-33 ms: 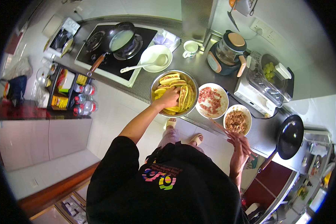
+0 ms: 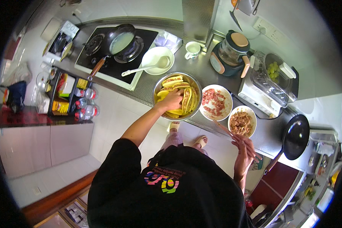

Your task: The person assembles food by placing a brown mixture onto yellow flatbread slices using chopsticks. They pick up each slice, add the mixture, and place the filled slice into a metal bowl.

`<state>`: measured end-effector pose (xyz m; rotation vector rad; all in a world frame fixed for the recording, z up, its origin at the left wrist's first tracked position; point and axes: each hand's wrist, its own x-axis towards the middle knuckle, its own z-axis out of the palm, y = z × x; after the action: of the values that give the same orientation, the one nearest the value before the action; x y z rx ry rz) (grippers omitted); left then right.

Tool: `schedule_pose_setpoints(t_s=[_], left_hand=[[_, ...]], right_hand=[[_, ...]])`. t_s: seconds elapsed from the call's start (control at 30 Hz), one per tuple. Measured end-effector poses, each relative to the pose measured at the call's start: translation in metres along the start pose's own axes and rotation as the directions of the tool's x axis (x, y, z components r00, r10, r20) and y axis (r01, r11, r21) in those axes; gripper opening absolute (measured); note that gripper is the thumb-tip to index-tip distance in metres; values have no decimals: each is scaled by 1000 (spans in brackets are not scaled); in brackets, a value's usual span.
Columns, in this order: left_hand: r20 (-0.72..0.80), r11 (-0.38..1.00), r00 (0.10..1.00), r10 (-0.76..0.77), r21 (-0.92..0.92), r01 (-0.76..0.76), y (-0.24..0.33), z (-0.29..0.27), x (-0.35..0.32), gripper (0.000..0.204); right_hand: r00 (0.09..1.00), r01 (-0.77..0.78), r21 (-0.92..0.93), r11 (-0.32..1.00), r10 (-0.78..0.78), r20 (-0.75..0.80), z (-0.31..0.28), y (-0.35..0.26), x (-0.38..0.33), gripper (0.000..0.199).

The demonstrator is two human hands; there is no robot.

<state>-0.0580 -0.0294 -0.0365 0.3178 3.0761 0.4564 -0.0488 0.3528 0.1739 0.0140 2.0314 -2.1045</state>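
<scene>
My left hand [image 2: 173, 100] reaches into a steel bowl [image 2: 155, 88] of yellow-green vegetable pieces stuffed with pinkish meat. Its fingers curl down among them, beside one stuffed piece [image 2: 186, 100] that stands upright; the fingertips are hidden, so what they grip does not show. In my right hand [image 2: 244, 152] is a pair of wooden chopsticks [image 2: 225, 129], slanting toward two white bowls. Brownish minced meat [image 2: 240, 124] fills the nearer white bowl [image 2: 254, 122]. Reddish meat bits [image 2: 213, 103] are spread in the other white bowl [image 2: 227, 110], right of the steel one.
Behind the steel bowl stands a white bowl with a ladle [image 2: 140, 70]. A wok [image 2: 119, 41] with whitish liquid sits on the black stove [image 2: 102, 74]. A mug [image 2: 192, 49], a kettle-like appliance [image 2: 231, 53] and a white steamer [image 2: 260, 95] line the back. A black pan [image 2: 295, 137] lies right.
</scene>
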Motion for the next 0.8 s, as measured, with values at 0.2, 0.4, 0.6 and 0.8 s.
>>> schedule_pose_setpoints(t_s=[0.2,0.4,0.6,0.8], left_hand=[[43,987,988,151,-59,-148,-3,-22,-2,40],[242,930,899,366,-131,-343,-19,-46,4,15],[288,875,836,467,-292,-387,-43,-84,8,7],[311,883,829,464,-232,-408,-49,-99,-18,19]], right_hand=[[989,-5,5,1000,5,-145,46,10,-9,23],[968,10,16,1000,-6,-253,76,21,-21,22],[936,46,11,999,-39,-349,81,37,-35,21],[925,78,70,995,-46,-378,87,48,-49,21]])
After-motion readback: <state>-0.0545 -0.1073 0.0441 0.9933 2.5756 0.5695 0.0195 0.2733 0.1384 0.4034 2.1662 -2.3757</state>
